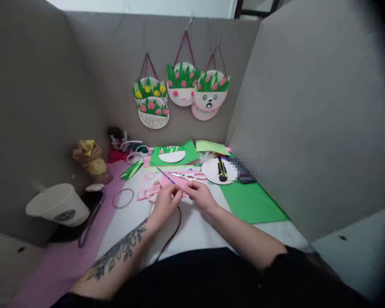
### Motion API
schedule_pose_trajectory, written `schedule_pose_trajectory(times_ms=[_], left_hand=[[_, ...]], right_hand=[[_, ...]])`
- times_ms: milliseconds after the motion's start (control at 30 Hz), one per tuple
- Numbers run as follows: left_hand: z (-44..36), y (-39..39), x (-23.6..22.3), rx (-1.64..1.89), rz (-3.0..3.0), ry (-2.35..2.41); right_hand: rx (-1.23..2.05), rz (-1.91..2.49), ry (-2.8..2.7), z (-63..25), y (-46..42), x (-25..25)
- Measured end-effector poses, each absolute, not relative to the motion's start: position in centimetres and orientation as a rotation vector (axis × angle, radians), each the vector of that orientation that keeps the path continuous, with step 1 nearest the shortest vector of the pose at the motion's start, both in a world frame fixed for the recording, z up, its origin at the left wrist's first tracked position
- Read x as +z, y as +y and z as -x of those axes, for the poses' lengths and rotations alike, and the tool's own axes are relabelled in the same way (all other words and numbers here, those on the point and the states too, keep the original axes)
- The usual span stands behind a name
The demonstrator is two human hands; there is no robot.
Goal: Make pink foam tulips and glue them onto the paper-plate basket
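The pink paper before you looks smooth and matt. Your scissors show metal blades and handles of smooth plastic. The green sheet seems matt paper, and your black garment looks like dull cloth.

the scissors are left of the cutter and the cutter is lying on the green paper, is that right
Not quite: the head view shows the cutter on a white plate. The scissors are left of it, as you say.

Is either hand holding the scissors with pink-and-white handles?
No, the scissors lie just beyond the left hand and right hand, with neither gripping them.
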State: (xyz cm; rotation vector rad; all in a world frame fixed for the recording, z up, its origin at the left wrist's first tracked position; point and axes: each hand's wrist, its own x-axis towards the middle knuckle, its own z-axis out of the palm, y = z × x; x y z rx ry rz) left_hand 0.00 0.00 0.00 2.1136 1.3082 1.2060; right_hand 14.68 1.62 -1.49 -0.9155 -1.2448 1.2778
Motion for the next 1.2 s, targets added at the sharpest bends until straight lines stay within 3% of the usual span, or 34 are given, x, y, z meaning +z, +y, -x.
schedule_pose_trajectory(times_ms=[500, 1200], left_hand=[[-0.2, -0.2, 0.8, 1.102, -1.94, 1.324], [-0.1, -0.1, 0.7, 1.095, -1.934, 1.311]], right_hand=[[1.366, 0.897, -0.769, -16.0, 2.7, -0.4], [1.119, 0.98, -1.366, -15.3, 1.3, -0.8]])
